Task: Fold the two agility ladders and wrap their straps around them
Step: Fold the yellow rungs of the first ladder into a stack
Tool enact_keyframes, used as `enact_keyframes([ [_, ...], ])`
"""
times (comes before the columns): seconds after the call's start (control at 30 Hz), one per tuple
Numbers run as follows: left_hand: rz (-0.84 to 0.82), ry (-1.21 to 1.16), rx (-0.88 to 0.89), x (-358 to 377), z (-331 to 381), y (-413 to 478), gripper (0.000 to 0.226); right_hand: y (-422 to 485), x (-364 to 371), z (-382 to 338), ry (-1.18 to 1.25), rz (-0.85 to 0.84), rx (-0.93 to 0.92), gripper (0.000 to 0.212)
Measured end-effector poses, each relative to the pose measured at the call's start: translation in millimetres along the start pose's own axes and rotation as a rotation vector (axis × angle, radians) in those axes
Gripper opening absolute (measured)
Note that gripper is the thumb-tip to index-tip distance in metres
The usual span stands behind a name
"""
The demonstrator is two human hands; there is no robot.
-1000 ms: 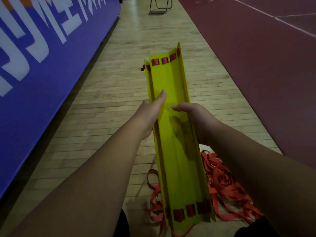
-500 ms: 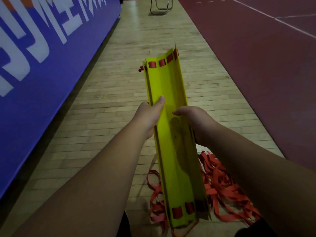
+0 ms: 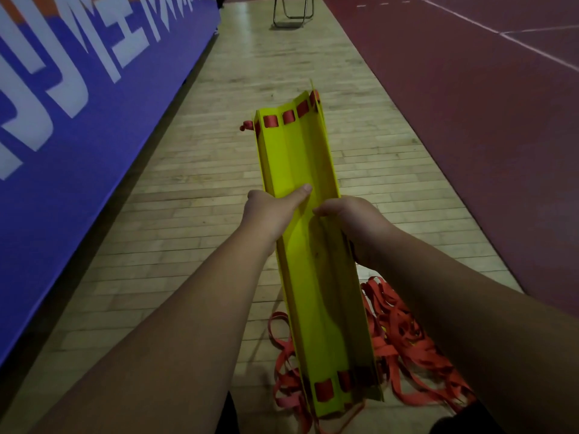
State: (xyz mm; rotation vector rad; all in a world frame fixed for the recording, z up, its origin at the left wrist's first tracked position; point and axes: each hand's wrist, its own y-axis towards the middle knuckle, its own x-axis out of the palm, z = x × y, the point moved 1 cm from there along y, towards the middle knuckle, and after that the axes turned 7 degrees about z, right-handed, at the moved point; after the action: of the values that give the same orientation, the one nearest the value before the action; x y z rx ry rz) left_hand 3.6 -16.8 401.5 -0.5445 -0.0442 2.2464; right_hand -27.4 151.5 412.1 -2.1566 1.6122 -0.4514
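A stack of yellow agility ladder rungs (image 3: 300, 158) is held lengthwise in front of me, above the floor, its far end fanned slightly. My left hand (image 3: 269, 211) grips the stack's left edge, thumb pressed flat on the top rung. My right hand (image 3: 354, 220) grips the right edge, fingers curled round it. Red straps (image 3: 404, 346) thread through slots at both ends of the rungs and lie in a loose tangle on the floor under the near end. A red knot (image 3: 246, 125) sticks out at the far left corner.
I am over a strip of wooden floor (image 3: 200, 189). A blue padded wall (image 3: 62, 104) with white lettering runs along the left. Dark red court surface (image 3: 470, 120) lies to the right. A metal chair frame (image 3: 293, 14) stands far ahead.
Both hands have pulled the rung stack a little nearer and lower, and the rungs are pressed closer together. The grip on both edges is the same.
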Motion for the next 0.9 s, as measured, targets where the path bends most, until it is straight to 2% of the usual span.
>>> enact_keyframes([
  [0.13, 0.027, 0.016, -0.002, -2, 2, 0, 0.076, 0, -2, -1, -0.038, 0.032, -0.017, 0.042],
  [0.2, 0.021, -0.007, -0.004, -3, 4, -2, 0.066, 1, -4, 0, -0.044, 0.043, -0.031, 0.034],
  [0.33, -0.013, -0.071, 0.001, -6, 8, -7, 0.085, 1, -3, 3, -0.022, 0.010, -0.047, 0.031],
  [0.47, -0.041, -0.089, 0.019, -7, 11, -7, 0.079, 1, -5, 4, -0.027, 0.007, -0.047, 0.036],
  [0.57, -0.085, -0.143, -0.012, -11, 11, -5, 0.092, 3, -9, 6, -0.046, 0.019, -0.040, 0.038],
  [0.7, -0.095, -0.222, -0.032, -18, 8, 2, 0.078, 7, -12, 6, -0.028, 0.042, -0.062, 0.040],
  [0.9, -0.068, -0.205, -0.047, -16, -20, 43, 0.132, 7, -12, 6, -0.038, 0.122, -0.109, 0.043],
])
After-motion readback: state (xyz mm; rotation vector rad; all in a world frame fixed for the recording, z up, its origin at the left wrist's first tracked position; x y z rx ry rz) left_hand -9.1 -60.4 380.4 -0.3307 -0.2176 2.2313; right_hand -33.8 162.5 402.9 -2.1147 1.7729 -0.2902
